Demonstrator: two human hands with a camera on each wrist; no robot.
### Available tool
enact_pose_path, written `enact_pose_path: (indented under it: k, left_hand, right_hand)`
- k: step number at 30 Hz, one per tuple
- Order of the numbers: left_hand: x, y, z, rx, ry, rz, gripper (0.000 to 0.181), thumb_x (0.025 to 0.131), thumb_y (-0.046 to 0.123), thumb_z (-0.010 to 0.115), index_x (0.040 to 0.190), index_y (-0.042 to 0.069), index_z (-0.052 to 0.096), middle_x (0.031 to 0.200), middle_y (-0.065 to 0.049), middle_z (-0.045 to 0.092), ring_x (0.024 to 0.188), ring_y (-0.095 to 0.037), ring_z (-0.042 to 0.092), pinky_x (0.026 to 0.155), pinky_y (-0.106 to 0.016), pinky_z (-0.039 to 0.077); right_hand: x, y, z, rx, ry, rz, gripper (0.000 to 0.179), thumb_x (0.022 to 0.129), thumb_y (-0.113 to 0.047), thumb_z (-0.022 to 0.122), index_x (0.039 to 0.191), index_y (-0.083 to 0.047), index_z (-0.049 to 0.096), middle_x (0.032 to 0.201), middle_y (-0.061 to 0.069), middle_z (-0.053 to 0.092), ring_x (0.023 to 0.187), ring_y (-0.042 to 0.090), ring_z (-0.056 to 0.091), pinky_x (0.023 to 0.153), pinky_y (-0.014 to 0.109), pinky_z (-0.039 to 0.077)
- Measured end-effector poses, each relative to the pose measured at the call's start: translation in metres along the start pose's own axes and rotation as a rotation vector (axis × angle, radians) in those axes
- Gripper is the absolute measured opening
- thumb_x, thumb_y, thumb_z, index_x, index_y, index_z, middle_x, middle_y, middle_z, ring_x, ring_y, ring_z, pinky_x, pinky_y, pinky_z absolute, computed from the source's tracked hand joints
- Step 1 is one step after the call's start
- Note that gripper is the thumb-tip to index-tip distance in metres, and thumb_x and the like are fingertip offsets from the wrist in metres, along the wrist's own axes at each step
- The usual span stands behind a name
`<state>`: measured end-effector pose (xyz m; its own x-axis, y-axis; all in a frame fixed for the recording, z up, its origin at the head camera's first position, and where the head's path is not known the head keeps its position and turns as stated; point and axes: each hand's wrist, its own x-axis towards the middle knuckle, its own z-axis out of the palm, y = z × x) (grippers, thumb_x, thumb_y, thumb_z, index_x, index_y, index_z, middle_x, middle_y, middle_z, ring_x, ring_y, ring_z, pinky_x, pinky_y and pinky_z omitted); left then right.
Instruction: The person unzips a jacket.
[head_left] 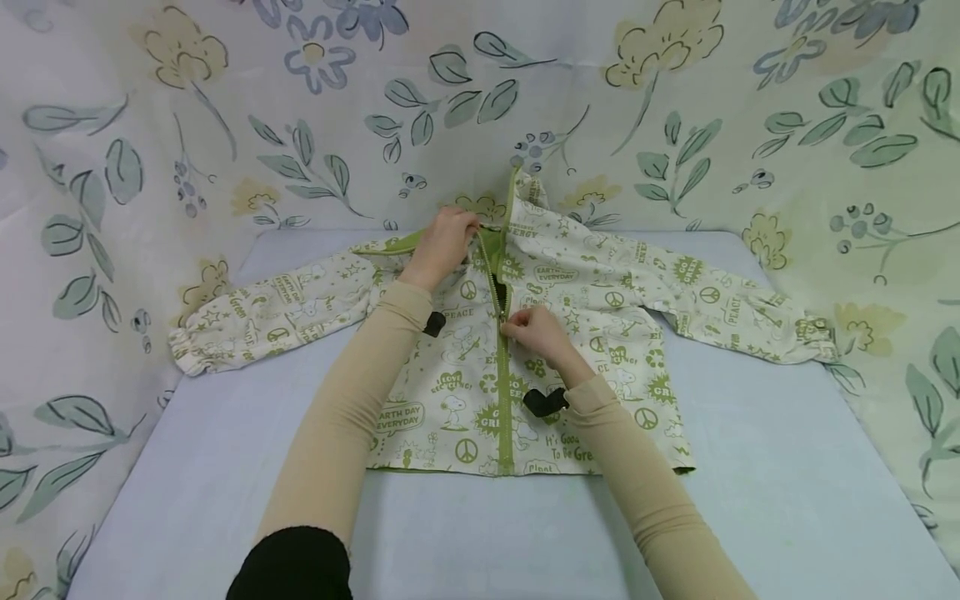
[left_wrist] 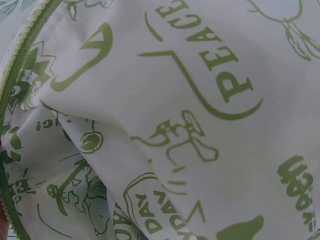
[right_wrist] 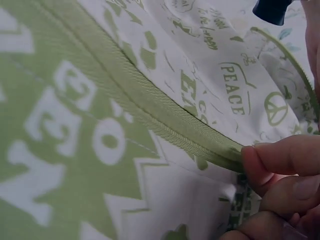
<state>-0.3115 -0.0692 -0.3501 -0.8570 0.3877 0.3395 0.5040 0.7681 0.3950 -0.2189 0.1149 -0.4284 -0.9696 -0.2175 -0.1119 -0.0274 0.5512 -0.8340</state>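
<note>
A white zip-up jacket with green printed words, peace signs and cartoon dogs lies front up, sleeves spread to both sides. Its green zipper is closed over the lower front and parts into two edges higher up. With its fingertips my left hand pinches the left zipper edge near the collar. My right hand pinches the zipper where the two edges meet; thumb and finger close on the green tape in the right wrist view. In the left wrist view the jacket's printed cloth fills the picture.
The jacket rests on a pale table. A curtain with flowers and leaves hangs behind it and along both sides. On the right, the collar stands up against the curtain. Black wrist cameras sit close over the cloth.
</note>
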Motion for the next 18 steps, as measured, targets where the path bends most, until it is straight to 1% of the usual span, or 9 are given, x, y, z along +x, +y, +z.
enact_pose_path:
  k: [4, 6, 11, 13, 18]
  left_hand:
    - [0.000, -0.001, 0.000, -0.011, 0.006, -0.014, 0.019, 0.096, 0.009, 0.051, 0.107, 0.002, 0.064, 0.107, -0.010, 0.059, 0.102, -0.023, 0.051, 0.087, -0.025, 0.046]
    - [0.000, -0.001, 0.000, -0.015, 0.006, -0.020, 0.019, 0.096, 0.009, 0.050, 0.107, 0.002, 0.064, 0.107, -0.010, 0.058, 0.102, -0.023, 0.051, 0.087, -0.025, 0.045]
    - [0.000, 0.000, -0.001, -0.014, 0.005, -0.021, 0.019, 0.097, 0.009, 0.049, 0.107, 0.001, 0.064, 0.107, -0.011, 0.059, 0.102, -0.024, 0.051, 0.086, -0.026, 0.046]
    - [0.001, 0.001, -0.002, -0.010, 0.005, -0.020, 0.019, 0.097, 0.008, 0.050, 0.106, 0.001, 0.064, 0.107, -0.011, 0.059, 0.101, -0.024, 0.051, 0.086, -0.027, 0.046]
    - [0.002, 0.003, -0.003, -0.015, 0.008, -0.044, 0.017, 0.096, 0.007, 0.051, 0.105, 0.002, 0.064, 0.103, -0.010, 0.060, 0.099, -0.023, 0.051, 0.084, -0.025, 0.046]
  right_hand:
    - [-0.002, 0.002, 0.002, 0.025, -0.010, -0.017, 0.020, 0.088, -0.016, 0.063, 0.076, 0.000, 0.068, 0.060, 0.005, 0.053, 0.050, 0.011, 0.041, 0.045, 0.023, 0.036]
    - [-0.003, 0.004, 0.003, 0.037, -0.009, -0.014, 0.019, 0.087, -0.015, 0.063, 0.076, -0.001, 0.067, 0.059, 0.002, 0.052, 0.049, 0.010, 0.041, 0.044, 0.023, 0.036]
    - [-0.006, 0.007, 0.006, 0.093, -0.030, 0.002, 0.022, 0.087, -0.014, 0.063, 0.071, 0.001, 0.063, 0.053, -0.001, 0.044, 0.044, 0.010, 0.034, 0.040, 0.022, 0.031]
    - [-0.008, 0.008, 0.006, 0.101, -0.038, 0.003, 0.022, 0.088, -0.013, 0.062, 0.072, 0.001, 0.063, 0.052, 0.000, 0.043, 0.044, 0.009, 0.032, 0.040, 0.022, 0.030]
    - [-0.012, 0.008, 0.006, 0.115, -0.051, 0.007, 0.017, 0.087, -0.013, 0.063, 0.077, 0.000, 0.066, 0.056, 0.001, 0.049, 0.044, 0.009, 0.034, 0.040, 0.022, 0.030]
